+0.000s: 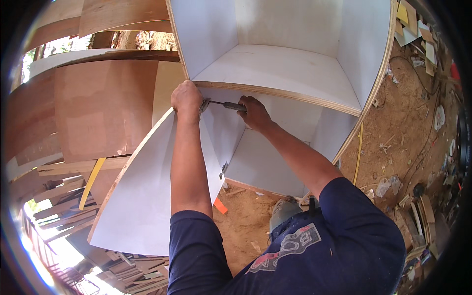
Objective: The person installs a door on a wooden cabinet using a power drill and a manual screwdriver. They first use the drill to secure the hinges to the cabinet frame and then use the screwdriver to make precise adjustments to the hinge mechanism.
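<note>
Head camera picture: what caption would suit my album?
Left hand at the top corner of an open cabinet door, right hand holding a screwdriver at a hinge.

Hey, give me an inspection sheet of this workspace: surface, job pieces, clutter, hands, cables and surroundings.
Surface: brown dirt ground.
Job's things: cabinet, open-fronted; door swung out at left; upper hinge; lower hinge; screwdriver.
Clutter: wood scraps and plastic bags at right.
Hands: left hand at the door's upper corner, exact grip unclear; right hand grips the screwdriver, its tip at the upper hinge.
Cables: thin dark line on the ground at right, possibly a cable.
Surroundings: wood panels at left.
</note>
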`<state>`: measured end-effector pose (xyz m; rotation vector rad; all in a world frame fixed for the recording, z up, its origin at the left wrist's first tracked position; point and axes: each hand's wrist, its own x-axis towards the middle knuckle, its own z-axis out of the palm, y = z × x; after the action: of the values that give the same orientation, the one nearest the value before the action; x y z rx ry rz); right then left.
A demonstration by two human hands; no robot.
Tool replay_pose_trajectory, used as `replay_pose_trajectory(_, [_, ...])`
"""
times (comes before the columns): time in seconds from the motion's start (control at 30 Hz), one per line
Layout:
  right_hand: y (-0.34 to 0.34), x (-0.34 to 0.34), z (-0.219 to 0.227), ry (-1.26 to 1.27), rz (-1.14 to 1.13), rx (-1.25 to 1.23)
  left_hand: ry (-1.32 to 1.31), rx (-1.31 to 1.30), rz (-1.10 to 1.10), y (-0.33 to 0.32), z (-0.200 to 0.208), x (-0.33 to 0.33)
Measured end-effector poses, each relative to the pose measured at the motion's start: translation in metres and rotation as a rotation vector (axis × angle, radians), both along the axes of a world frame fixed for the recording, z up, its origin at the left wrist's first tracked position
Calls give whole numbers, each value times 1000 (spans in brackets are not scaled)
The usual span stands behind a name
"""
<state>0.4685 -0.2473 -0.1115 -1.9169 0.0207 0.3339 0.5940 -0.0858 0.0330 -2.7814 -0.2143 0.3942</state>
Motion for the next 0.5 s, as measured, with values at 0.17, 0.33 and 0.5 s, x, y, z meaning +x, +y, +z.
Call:
replay_pose_trajectory(0.17, [0,1,-3,-70,8,-50,14,-1,-55,6,-2,2])
replay_pose_trajectory(0.33, [3,1,-7,-114,4,-42,-18,4,-78,15,-5,0])
replay_pose_trajectory(0.5, [-4,24,-17,270,216,-2,2,-7,-81,5,-2,3])
